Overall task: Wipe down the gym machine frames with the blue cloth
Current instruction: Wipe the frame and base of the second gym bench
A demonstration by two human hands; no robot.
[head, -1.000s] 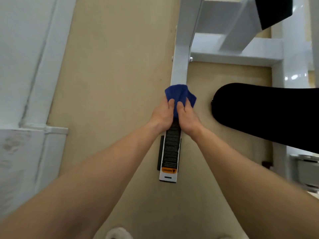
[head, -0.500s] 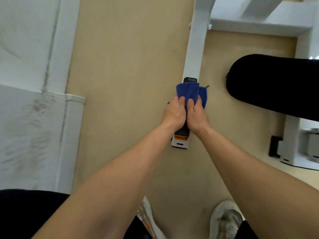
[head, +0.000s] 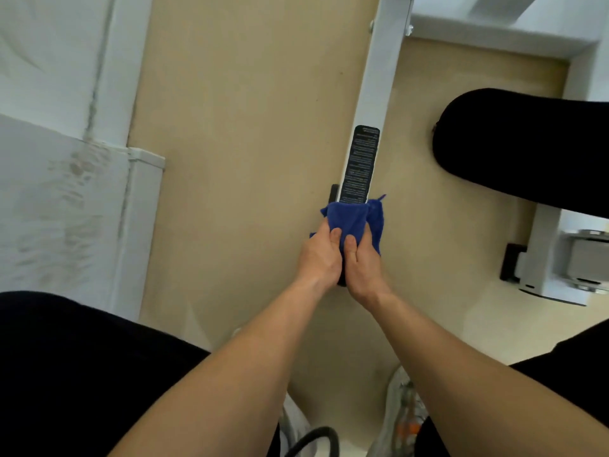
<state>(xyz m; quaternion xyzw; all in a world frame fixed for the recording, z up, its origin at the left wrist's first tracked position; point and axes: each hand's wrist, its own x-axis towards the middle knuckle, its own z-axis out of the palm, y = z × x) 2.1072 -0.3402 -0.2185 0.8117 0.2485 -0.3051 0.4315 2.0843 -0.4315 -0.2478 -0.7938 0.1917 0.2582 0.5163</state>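
A white machine frame bar [head: 379, 84] runs down the middle of the view and carries a black label [head: 360, 164]. The blue cloth [head: 351, 219] is wrapped round the near end of this bar, just below the label. My left hand [head: 321, 255] grips the cloth from the left side. My right hand [head: 362, 263] grips it from the right, both thumbs pressing on top. The end of the bar is hidden under the cloth and my hands.
A black padded seat [head: 524, 143] sits to the right of the bar. White frame parts [head: 487, 31] join at the top right, and a metal bracket [head: 586, 262] is at the right edge. A white wall and skirting [head: 131, 225] stand left. My shoes [head: 402, 410] are below.
Both hands have slid the cloth along the bar toward me, from above the label to its near end, uncovering the black label. The view has tilted down.
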